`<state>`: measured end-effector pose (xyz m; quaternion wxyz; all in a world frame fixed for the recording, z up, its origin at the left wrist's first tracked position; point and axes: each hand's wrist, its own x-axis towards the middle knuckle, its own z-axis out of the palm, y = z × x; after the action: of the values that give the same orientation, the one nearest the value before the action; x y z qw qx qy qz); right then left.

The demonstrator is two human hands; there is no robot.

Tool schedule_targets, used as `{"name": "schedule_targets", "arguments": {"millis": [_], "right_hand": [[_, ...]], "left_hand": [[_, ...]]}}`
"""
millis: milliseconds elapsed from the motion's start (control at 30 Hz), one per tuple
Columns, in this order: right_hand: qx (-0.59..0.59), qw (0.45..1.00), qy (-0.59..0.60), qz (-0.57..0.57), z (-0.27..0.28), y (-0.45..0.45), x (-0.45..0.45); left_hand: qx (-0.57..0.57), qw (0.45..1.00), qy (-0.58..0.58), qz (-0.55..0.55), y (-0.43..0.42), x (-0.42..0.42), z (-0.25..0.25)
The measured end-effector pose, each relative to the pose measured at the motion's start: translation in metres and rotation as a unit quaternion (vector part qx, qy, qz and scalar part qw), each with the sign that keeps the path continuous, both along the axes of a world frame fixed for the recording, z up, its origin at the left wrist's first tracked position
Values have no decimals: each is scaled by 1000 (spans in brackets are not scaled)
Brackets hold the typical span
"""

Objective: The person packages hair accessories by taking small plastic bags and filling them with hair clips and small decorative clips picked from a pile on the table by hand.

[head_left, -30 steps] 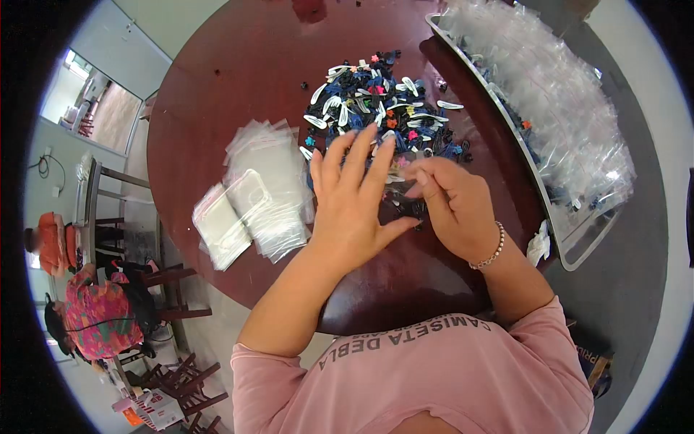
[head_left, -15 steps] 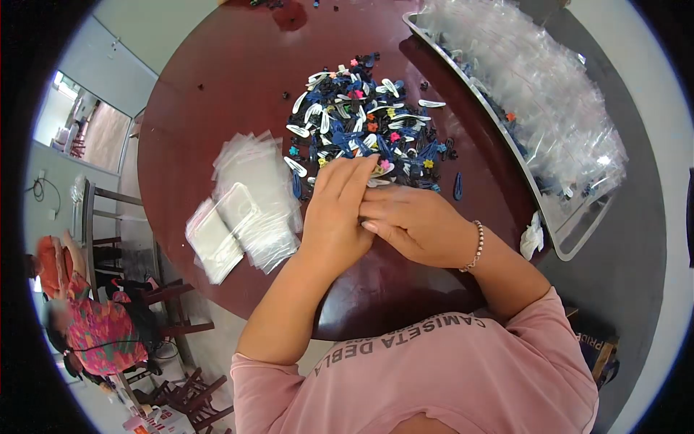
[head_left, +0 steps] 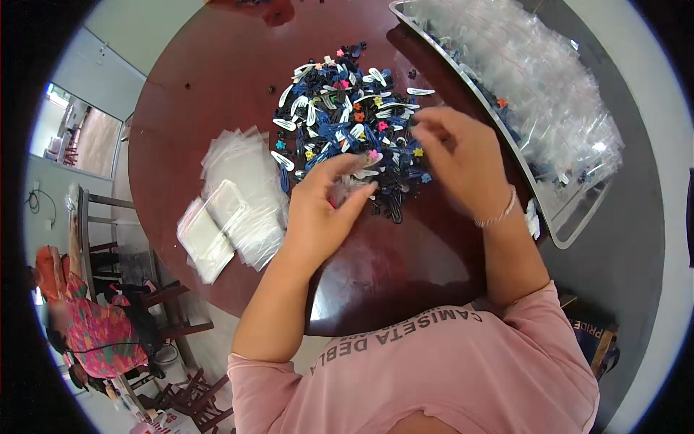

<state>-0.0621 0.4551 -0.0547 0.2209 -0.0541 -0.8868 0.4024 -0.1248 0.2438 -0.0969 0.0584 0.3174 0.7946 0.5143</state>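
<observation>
My left hand is closed on a small clear plastic bag at the near edge of a pile of hair clips. The pile mixes white, navy and black clips with small coloured flower clips. Over the pile's right side is my right hand, its fingers bent and blurred by motion; whether anything is between them does not show. Left of the pile lie fanned clear bags, and a smaller stack of bags lies beside them.
A metal tray on the right holds a heap of filled clear bags. Crumpled white tissue lies by the tray. At the far left is a person in a patterned top, near dark chairs.
My hands were together over the near part of the pile and have separated. My right hand has moved right and away from me; the plastic bag now shows in my left hand. The view has shifted slightly.
</observation>
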Motion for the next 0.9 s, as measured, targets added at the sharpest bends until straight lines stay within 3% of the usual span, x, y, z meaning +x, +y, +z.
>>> {"name": "schedule_targets", "arguments": {"millis": [33,100,200,433,500,600,733,900], "right_hand": [[0,1000,-2,0,-4,12,-1],[190,980,-45,-37,-20,33,-3],[269,956,-105,-57,-32,43,-3],[277,947,-160,-28,-36,55,-11],[125,975,-174,55,-23,49,-5],[135,969,-146,145,-33,41,-6],[190,967,-61,158,-47,24,-9],[145,973,-95,150,-39,26,-8]], "left_hand": [[47,998,-34,0,0,-3,-6],[133,977,-167,3,1,-1,-6],[108,982,-156,-2,0,-3,-7],[105,980,-168,-9,0,-1,-2],[110,979,-170,-6,-1,-3,-5],[106,977,-186,4,-2,-6,-9],[74,986,-149,-1,-2,-5,-7],[57,987,-151,-12,-1,-4,-3]]}}
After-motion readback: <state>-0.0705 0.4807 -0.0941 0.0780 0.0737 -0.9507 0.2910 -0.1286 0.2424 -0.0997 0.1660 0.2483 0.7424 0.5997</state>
